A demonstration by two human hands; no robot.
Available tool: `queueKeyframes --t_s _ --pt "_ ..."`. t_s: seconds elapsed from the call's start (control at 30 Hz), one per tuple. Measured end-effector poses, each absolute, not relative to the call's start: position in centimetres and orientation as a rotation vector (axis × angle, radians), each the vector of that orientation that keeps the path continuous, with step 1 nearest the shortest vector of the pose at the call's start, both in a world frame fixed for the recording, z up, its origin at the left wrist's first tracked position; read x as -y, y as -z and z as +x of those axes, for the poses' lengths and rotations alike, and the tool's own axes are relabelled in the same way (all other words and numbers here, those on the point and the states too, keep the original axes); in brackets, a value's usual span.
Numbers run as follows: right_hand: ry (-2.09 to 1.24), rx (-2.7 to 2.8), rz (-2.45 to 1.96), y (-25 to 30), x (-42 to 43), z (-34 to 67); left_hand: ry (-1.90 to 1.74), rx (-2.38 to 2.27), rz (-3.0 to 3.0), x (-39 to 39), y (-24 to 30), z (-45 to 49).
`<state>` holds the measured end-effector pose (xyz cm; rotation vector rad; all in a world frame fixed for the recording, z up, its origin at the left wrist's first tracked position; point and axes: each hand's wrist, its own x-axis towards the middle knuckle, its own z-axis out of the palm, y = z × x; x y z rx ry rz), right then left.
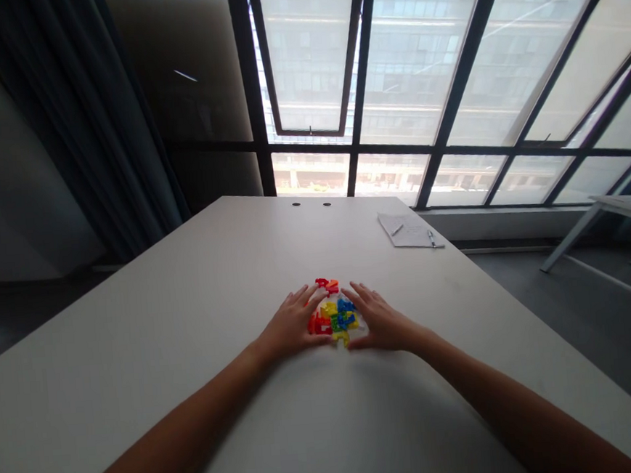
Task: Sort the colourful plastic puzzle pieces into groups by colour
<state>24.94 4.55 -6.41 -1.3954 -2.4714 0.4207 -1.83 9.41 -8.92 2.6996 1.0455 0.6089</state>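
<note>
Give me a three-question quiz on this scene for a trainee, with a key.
1. Multiple choice: what lies between the left hand and the right hand?
A) a coffee mug
B) a heap of small coloured plastic pieces
C) a stapler

2. True or false: both hands are lifting the heap off the white table.

3. Short answer: which hand is nearer the sheet of paper on the far side of the table?

Key:
1. B
2. False: the hands rest on the table, one on each side of the heap.
3. The right hand.
</note>
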Motion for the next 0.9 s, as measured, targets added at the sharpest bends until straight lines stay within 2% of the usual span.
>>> queueKeyframes --t_s 0.17,0.37,0.53,0.77,0.9 --pt "-0.412 2.366 -1.286 8.8 -4.6 23.3 -0.605 -0.88 2.64 -9.3 9.1 -1.6" --pt "-0.324 2.266 -1.045 8.9 -4.6 23.0 -0.854 -0.824 2.533 -8.9 7.9 -1.0" --pt "-0.224 2.16 -1.143 9.0 -5.2 23.4 -0.993 -0.902 2.572 -10.5 7.3 -0.3" --pt "-0.219 2.262 -1.356 9.5 -5.4 23.0 -0.603 -1.078 2.715 -14.0 8.6 0.4" --pt "-0.183 2.234 -1.273 9.3 -5.1 23.1 -0.674 -1.191 2.653 -13.1 8.5 0.4"
